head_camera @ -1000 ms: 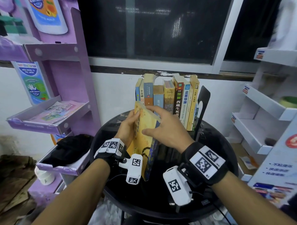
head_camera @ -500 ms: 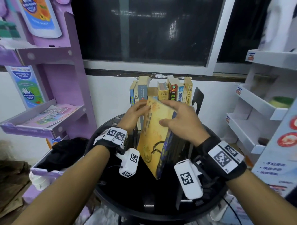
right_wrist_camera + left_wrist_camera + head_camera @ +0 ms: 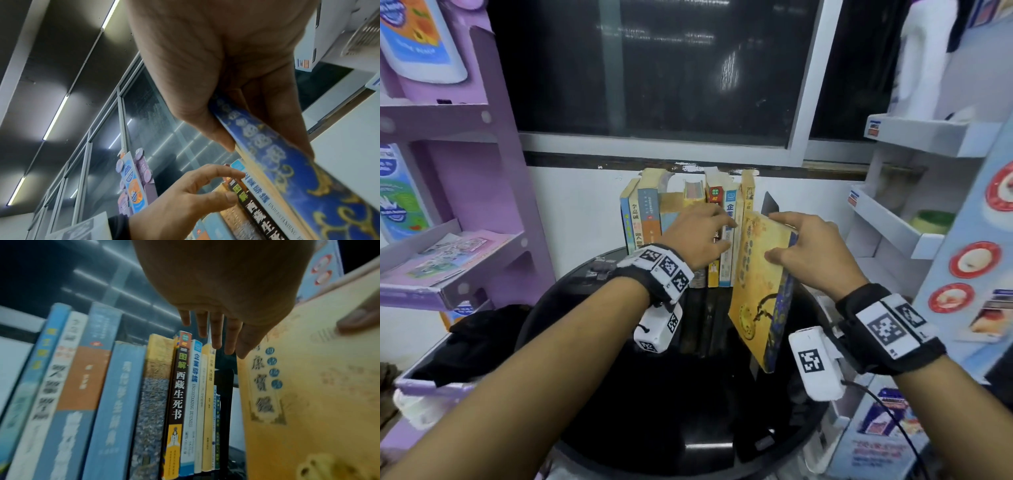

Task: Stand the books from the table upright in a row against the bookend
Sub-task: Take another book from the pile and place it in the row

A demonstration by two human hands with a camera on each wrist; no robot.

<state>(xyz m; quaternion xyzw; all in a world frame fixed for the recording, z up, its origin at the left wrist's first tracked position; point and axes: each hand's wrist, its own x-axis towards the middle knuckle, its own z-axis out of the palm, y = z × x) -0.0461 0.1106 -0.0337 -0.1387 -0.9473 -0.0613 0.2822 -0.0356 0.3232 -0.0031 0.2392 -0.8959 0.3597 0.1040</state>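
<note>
Several books (image 3: 650,219) stand upright in a row at the back of the round black table (image 3: 688,411). The black bookend (image 3: 770,207) rises at the row's right end. My right hand (image 3: 791,240) pinches a yellow book with a blue spine (image 3: 756,291) by its top, thumb on the cover. The book is tilted, just right of the last standing books and in front of the bookend. In the right wrist view that hand (image 3: 236,113) clamps the blue spine (image 3: 287,170). My left hand (image 3: 698,236) lies with straight fingers (image 3: 213,337) against the upper spines of the row (image 3: 123,386).
A purple display rack (image 3: 465,240) stands close on the left, with a black cloth (image 3: 479,335) in its lower tray. White cardboard shelves (image 3: 893,222) and boxes (image 3: 876,428) crowd the right side. A wall and a dark window are right behind the books.
The yellow book has moved right, from in front of the row's left part to its right end by the bookend. My left hand has left it and now rests on the row.
</note>
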